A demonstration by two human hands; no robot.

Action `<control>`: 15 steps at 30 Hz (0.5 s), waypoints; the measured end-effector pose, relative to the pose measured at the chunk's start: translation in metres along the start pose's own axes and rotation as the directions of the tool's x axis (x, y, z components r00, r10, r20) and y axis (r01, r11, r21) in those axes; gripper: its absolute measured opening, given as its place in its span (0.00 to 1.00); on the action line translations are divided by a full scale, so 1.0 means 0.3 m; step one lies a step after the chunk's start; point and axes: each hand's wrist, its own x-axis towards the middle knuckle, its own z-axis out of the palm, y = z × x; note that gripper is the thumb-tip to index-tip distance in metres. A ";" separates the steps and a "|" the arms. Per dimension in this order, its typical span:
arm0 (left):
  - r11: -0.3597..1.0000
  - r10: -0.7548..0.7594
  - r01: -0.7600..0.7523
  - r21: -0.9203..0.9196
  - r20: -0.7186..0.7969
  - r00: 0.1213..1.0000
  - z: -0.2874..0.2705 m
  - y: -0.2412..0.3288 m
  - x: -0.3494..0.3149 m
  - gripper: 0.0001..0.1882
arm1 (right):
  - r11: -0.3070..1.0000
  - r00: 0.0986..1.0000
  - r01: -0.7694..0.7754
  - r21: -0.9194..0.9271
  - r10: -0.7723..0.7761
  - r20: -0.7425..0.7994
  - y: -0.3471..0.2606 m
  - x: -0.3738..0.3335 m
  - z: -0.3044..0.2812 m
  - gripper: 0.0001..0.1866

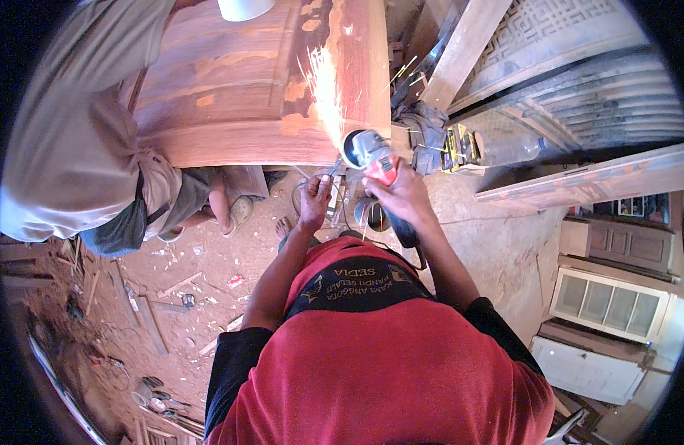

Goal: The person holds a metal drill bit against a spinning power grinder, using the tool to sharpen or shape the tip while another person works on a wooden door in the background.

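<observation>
My right hand (402, 196) is wrapped round the body of a red and dark angle grinder (383, 169). Its disc (351, 150) touches the tip of a thin metal piece (334, 167), and a bright stream of sparks (327, 96) flies away from me over the wood. My left hand (316, 202) pinches that metal piece just left of the disc; its exact kind is too small to tell. Both hands are at the near edge of a large reddish wooden panel (230, 141), which bears orange patches like filler.
Close on the left stands another person in a grey shirt (82, 133). A white container (245, 7) sits on the panel. Right of the grinder are a dark cloth (423, 126), a yellow-black box (462, 147) and a clear bottle (516, 150). Wood scraps (150, 322) litter the floor.
</observation>
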 end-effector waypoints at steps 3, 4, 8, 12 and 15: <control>1.000 0.008 -0.008 -0.005 0.011 1.000 0.001 0.000 0.004 0.11 | 0.996 0.993 -0.079 0.045 0.082 -0.081 0.017 0.015 -0.055 0.40; 1.000 0.006 -0.006 -0.021 0.020 1.000 0.001 -0.001 0.004 0.11 | 0.996 0.994 -0.077 0.043 0.080 -0.080 0.011 0.012 -0.063 0.40; 0.999 -0.006 0.007 0.046 -0.018 1.000 0.011 0.015 -0.002 0.10 | 0.997 0.997 -0.048 0.064 0.052 -0.053 -0.004 -0.027 -0.061 0.41; 1.000 -0.010 0.010 -0.022 -0.015 1.000 0.012 0.008 -0.003 0.10 | 0.999 1.000 -0.001 0.044 0.001 0.005 -0.030 -0.053 -0.028 0.41; 1.000 -0.005 0.005 0.001 -0.014 1.000 0.014 0.011 -0.003 0.10 | 0.999 0.997 -0.032 -0.023 0.033 0.070 -0.012 -0.048 -0.007 0.43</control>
